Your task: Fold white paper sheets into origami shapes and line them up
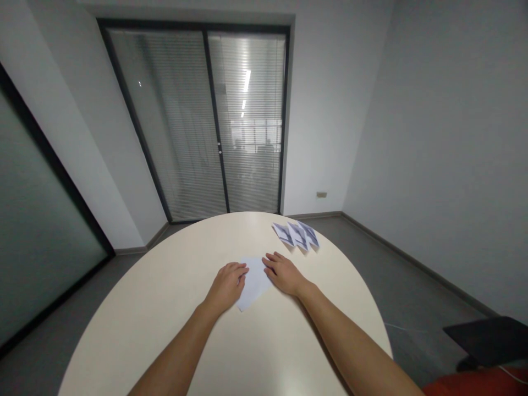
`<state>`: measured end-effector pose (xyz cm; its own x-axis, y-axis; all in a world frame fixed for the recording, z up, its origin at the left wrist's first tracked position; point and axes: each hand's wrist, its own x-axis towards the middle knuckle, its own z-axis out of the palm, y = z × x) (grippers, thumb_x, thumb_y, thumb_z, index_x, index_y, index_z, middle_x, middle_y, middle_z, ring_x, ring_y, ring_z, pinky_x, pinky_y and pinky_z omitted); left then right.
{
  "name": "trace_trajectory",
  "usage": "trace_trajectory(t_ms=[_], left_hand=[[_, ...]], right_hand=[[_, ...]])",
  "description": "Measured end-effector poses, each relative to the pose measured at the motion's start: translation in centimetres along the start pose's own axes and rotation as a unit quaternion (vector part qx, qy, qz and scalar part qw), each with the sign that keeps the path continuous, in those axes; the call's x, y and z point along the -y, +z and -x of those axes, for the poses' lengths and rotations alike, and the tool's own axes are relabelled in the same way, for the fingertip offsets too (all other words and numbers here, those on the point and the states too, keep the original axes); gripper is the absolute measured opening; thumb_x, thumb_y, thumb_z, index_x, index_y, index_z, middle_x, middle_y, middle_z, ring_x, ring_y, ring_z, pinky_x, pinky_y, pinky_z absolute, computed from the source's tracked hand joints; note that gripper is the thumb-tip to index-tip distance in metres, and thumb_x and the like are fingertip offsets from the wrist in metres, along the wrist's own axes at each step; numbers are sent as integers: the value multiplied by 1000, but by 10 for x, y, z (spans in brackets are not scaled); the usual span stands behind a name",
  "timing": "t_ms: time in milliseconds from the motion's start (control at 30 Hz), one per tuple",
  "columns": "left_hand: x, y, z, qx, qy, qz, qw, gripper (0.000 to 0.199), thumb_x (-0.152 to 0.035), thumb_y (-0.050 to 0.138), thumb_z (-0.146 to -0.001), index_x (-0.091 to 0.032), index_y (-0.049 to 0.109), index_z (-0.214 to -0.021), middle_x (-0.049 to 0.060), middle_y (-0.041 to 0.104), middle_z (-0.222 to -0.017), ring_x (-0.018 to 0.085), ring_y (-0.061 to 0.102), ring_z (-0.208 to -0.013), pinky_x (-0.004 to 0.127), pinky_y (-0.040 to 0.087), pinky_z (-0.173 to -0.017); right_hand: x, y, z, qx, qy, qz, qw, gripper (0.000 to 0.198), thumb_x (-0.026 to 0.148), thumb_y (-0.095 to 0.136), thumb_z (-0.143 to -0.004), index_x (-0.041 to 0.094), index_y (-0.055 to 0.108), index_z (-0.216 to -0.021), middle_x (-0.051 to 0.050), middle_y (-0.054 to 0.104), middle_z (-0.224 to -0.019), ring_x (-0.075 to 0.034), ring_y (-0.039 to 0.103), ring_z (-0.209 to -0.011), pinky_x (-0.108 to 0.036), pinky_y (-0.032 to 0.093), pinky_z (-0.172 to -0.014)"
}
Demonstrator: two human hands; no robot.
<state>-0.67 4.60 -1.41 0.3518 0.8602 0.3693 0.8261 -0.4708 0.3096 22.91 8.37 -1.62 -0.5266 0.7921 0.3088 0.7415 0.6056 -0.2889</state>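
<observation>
A white sheet of paper (253,286) lies on the round table between my two hands, with one pointed corner toward me. My left hand (227,283) is at the sheet's left edge, its fingers drawn together and closed on that edge. On the opposite side, my right hand (284,273) rests with its fingers apart, the fingertips touching the sheet's right edge. Part of each edge is hidden under the fingers.
Three folded printed papers (297,235) overlap in a row near the far right rim of the cream table (165,308). Beyond the table stand glazed doors with blinds (247,165). A dark flat object (490,338) and something red (466,384) are at lower right.
</observation>
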Motion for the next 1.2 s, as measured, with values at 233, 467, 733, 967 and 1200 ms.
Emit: trace_trajectory(t_ms=[233, 467, 733, 967, 1200], left_hand=[[-3, -6, -1, 0, -47, -34, 998, 30, -17, 55, -95, -22, 75, -116, 7, 71, -126, 24, 59, -119, 40, 45, -107], [1, -9, -2, 37, -47, -40, 997, 36, -8, 52, -93, -23, 76, -114, 3, 71, -126, 22, 60, -117, 35, 45, -106], [0, -6, 1, 41, -39, -33, 998, 41, -5, 49, -89, -19, 74, -118, 6, 70, -129, 21, 59, -122, 36, 44, -110], [-1, -5, 0, 43, -37, -35, 998, 39, -7, 48, -91, -18, 73, -119, 6, 69, -130, 21, 59, -122, 36, 44, -110], [-2, -8, 0, 41, -21, -55, 997, 38, -10, 50, -91, -21, 74, -119, 5, 70, -130, 22, 59, -122, 37, 44, -109]], right_hand=[[7, -12, 0, -22, 104, 10, 994, 35, 28, 49, -98, 22, 72, -123, -10, 65, -135, -25, 55, -127, -37, 38, -109], [7, -15, -1, -52, 176, 5, 983, 39, 34, 61, -90, 17, 69, -124, -12, 68, -128, -29, 59, -119, -36, 42, -101], [-3, -6, -3, -74, 202, -42, 976, 53, 29, 67, -85, 15, 59, -135, -11, 65, -133, -28, 59, -122, -36, 42, -104], [-6, -5, -5, -75, 202, -67, 974, 54, 26, 69, -83, 16, 59, -135, -10, 70, -120, -24, 63, -109, -30, 44, -94], [9, -23, -3, -19, 174, 27, 984, 19, 27, 57, -91, 21, 73, -83, -6, 70, -91, -20, 61, -90, -28, 38, -77]])
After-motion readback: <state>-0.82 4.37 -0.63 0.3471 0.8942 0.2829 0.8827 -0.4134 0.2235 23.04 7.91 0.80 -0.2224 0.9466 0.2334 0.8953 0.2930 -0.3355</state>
